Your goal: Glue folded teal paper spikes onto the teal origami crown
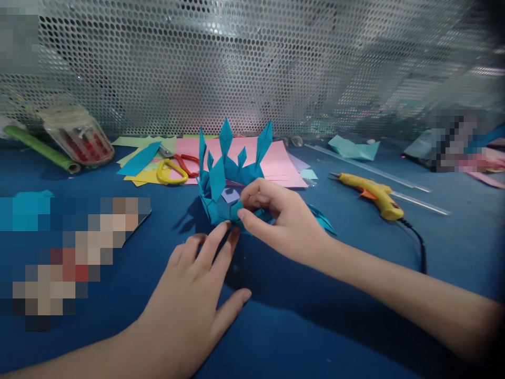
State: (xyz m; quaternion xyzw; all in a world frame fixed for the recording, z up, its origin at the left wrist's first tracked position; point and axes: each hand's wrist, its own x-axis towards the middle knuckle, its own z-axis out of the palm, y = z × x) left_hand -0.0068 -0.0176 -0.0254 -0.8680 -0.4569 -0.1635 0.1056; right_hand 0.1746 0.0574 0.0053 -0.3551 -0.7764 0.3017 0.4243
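A blue folded-paper crown (217, 181) with several upright pointed tips stands on the dark blue table. A small lilac paper piece (230, 196) shows at its front band. My right hand (282, 218) pinches the near edge of the crown between thumb and forefinger. My left hand (197, 287) lies low over the table with fingers spread, its fingertips at the base of the crown. The crown's right side is partly hidden behind my right hand, where more blue folded points (324, 221) stick out.
Right of the crown lies a yellow glue gun (369, 190) with clear glue sticks (420, 203). Behind are pink paper sheets (282, 158) and scissors with yellow and red handles (172, 172). A jar (81, 137) and a green roll (41, 150) lie left, before a perforated metal panel (236, 68).
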